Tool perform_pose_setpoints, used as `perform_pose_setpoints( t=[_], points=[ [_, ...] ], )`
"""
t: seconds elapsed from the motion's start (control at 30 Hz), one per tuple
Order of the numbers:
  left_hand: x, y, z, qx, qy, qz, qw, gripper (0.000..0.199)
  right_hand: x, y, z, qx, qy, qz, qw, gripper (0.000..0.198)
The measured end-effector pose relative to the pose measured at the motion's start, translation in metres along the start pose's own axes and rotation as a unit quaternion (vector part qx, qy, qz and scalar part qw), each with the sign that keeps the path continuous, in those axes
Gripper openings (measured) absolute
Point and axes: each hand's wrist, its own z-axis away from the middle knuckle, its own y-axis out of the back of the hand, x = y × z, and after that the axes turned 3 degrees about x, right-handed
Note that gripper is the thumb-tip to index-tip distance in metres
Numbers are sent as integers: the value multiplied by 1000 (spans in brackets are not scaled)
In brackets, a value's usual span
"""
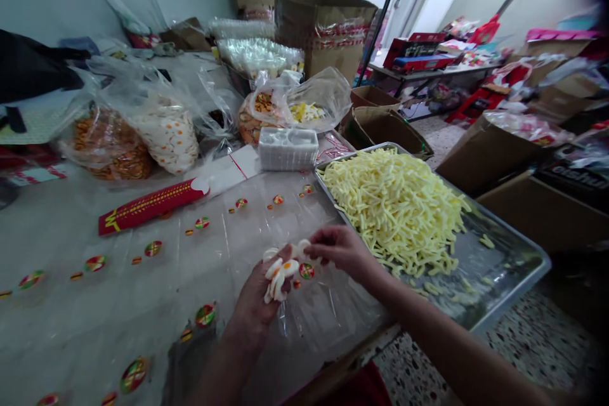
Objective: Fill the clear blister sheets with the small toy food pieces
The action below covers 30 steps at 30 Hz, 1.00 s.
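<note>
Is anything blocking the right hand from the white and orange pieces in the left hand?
No, nothing visible. The right hand is close beside the white and orange pieces in the left hand; only a white piece shows at the right fingertips. The metal tray is further right.

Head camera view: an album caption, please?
Left hand holds egg-like white pieces, right hand close by, near a tray of pale yellow strips.

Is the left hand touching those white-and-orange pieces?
Touching. The head view shows the left hand holding a bunch of white-and-orange pieces directly against its fingers.
</note>
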Motion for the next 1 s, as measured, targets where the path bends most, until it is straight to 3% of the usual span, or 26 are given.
perform_pose_setpoints(
  t=[0.1,0.17,0.27,0.33,0.4,0.5,0.57,0.63,0.7,0.73,0.8,0.9,0.93,1.0],
  points=[
    [34,-10,-4,27,-42,21,999,23,-19,28,-70,81,62,66,993,29],
    [57,-10,-7,31,-56,29,998,18,-30,39,-124,142,103,199,964,20],
    [84,-5,-13,29,-52,44,997,9,-36,42,-188,136,94,390,906,16],
    [94,1,-17,24,-30,60,997,6,-35,38,-211,114,77,459,878,14],
    [99,7,-22,11,-10,79,997,7,-34,32,-218,98,71,491,863,11],
    [101,13,-27,-14,24,93,995,10,-36,21,-205,127,114,494,853,13],
    [100,15,-29,-18,28,92,995,14,-40,9,-187,109,132,428,887,22],
    [98,15,-29,-7,17,86,996,16,-41,-8,-166,-8,99,303,948,31],
    [95,14,-29,8,5,75,997,16,-39,-25,-150,-146,49,187,970,31],
    [94,14,-28,12,4,71,997,15,-37,-31,-145,-187,35,157,969,28],
    [93,15,-27,4,12,74,997,16,-35,-36,-143,-204,30,152,967,21],
    [96,24,-26,-22,25,101,994,20,-34,-31,-161,-122,113,251,954,14],
    [98,29,-26,-25,24,108,994,20,-33,-27,-170,-86,166,296,936,13],
    [104,38,-26,-28,13,112,993,19,-30,-23,-190,-57,287,385,875,15]
  ],
)
